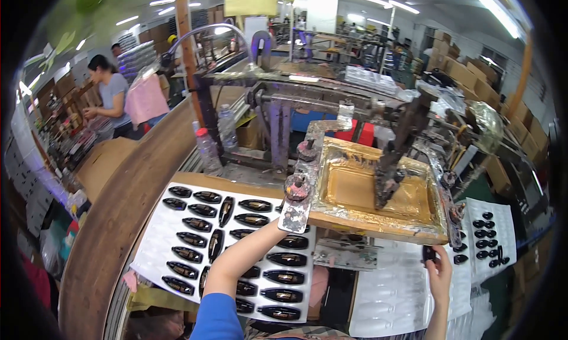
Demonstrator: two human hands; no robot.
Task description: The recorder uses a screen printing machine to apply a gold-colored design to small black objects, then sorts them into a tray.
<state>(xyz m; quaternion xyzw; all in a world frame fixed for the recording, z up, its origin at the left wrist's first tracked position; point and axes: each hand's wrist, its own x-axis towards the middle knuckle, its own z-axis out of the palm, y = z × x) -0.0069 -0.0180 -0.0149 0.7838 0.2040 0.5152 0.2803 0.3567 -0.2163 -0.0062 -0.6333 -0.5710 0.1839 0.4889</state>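
Observation:
My right hand (pixel 439 275) pinches a small glossy black oval piece (pixel 429 255) beside the near right corner of a screen-printing frame (pixel 373 224). The frame has a wooden rim and a gold-smeared mesh, and a dark squeegee arm (pixel 387 180) comes down into it. My left forearm (pixel 251 254), in a blue sleeve, reaches up to the frame's left metal bracket (pixel 294 213); the hand itself is hidden behind it. Under the frame is a metal jig plate (pixel 346 254). Left of it, a white tray (pixel 155 245) carries rows of black pointed-oval pieces with gold marks.
A white moulded tray (pixel 384 304) lies beneath my right hand. Beyond it another white tray (pixel 503 222) holds several black pieces. A red-capped bottle (pixel 207 151) stands behind the left tray. A curved brown board (pixel 112 222) runs along the left; a person (pixel 112 94) stands farther back.

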